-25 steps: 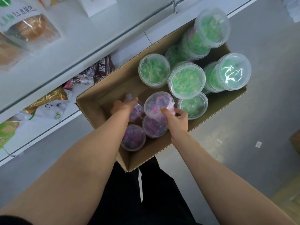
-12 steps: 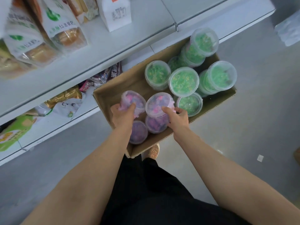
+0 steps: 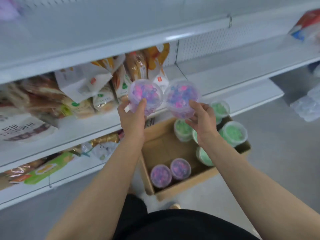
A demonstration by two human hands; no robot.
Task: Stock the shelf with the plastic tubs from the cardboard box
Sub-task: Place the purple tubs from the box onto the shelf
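Observation:
My left hand [image 3: 132, 116] grips a clear plastic tub of pink and purple pieces [image 3: 144, 94], and my right hand [image 3: 201, 118] grips a second such tub [image 3: 181, 97]. Both tubs are raised side by side in front of the white shelf [image 3: 225, 73], above the cardboard box [image 3: 162, 146] on the floor. Two more purple tubs [image 3: 170, 172] stand in the box's near corner. Several green tubs [image 3: 233, 132] fill its far end, partly hidden by my right arm.
Bread bags [image 3: 97, 87] crowd the middle shelf to the left of the tubs; the shelf stretch to the right is bare white board. Snack packets [image 3: 52, 167] lie on the bottom shelf. Clear plastic wrapping [image 3: 308, 104] sits on the grey floor at right.
Both hands have lifted their purple tubs out of the box and up to shelf height. The view has tilted up from the box toward the shelves.

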